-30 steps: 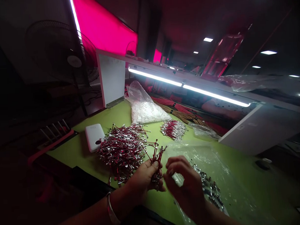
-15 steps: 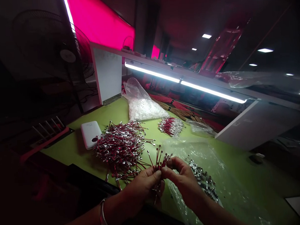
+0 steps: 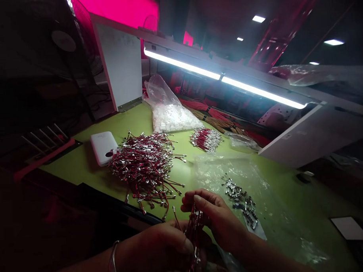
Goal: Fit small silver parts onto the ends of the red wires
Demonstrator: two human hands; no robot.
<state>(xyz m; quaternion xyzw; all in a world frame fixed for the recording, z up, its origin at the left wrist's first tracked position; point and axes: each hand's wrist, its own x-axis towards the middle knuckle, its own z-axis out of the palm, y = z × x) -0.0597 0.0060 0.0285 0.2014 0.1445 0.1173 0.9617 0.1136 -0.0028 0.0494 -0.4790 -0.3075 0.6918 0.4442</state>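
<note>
My left hand (image 3: 170,247), with a bracelet at the wrist, is wrapped round a bunch of short dark red wires (image 3: 195,230) with metal ends, low in the view. Fingers of my right hand (image 3: 212,212) curl round the upper part of the same bunch. One wire sticks out to the left above my left thumb. Beyond my hands lies a large loose pile of similar red wires (image 3: 143,165). A smaller, neater pile of wires (image 3: 206,139) sits farther back. Small metal parts (image 3: 240,197) lie on a clear plastic sheet to the right.
A white rectangular device (image 3: 103,148) touches the big pile on the green table (image 3: 63,164). Behind stand a clear bag of white pieces (image 3: 171,114) and bundled cables (image 3: 216,121). A rack with metal rods (image 3: 46,142) is at the left, under a lit tube lamp (image 3: 260,91) farther right.
Both hands and the wire bunch have moved down, nearer my body. The fanned-out wire ends are now gathered closer together, and my right fingers reach round them. The camera view has shifted.
</note>
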